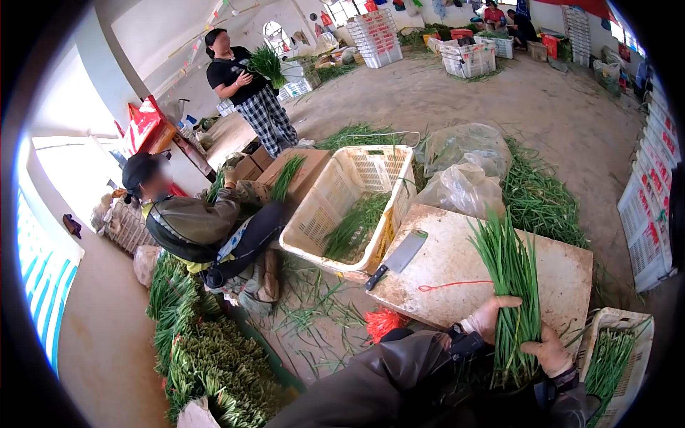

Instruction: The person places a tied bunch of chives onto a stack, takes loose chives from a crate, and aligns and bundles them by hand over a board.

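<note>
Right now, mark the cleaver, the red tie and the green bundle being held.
Cleaver (pixel 404 253): head view, on the flat of the blade.
Red tie (pixel 457 284): head view, midway along the strand.
Green bundle (pixel 516 322): head view, on the middle of the stalks.

blk l-wrist device (pixel 466 344); dk grey r sleeve (pixel 575 406)
</note>
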{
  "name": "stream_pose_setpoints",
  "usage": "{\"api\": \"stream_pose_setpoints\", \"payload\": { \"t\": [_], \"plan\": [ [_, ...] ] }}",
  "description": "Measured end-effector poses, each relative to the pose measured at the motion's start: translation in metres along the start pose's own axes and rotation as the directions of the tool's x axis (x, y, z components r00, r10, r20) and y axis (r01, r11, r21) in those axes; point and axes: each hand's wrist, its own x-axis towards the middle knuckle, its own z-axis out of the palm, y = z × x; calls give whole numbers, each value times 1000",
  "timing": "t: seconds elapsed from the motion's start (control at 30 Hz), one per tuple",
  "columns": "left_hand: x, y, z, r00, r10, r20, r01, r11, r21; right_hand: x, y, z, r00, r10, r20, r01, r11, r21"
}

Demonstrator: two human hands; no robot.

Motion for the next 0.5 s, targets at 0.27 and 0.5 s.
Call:
{"api": "stream_pose_setpoints", "payload": {
  "t": [0.27,0.5],
  "plan": [
    [-5,-2,9,996,79,42,-80,996,42,-3,3,-5,1000,13,-18,-13,1000,-5],
    [0,-3,2,999,41,22,-41,999,-6,-4,-3,3,1000,-15,-11,15,1000,23]
  ]
}}
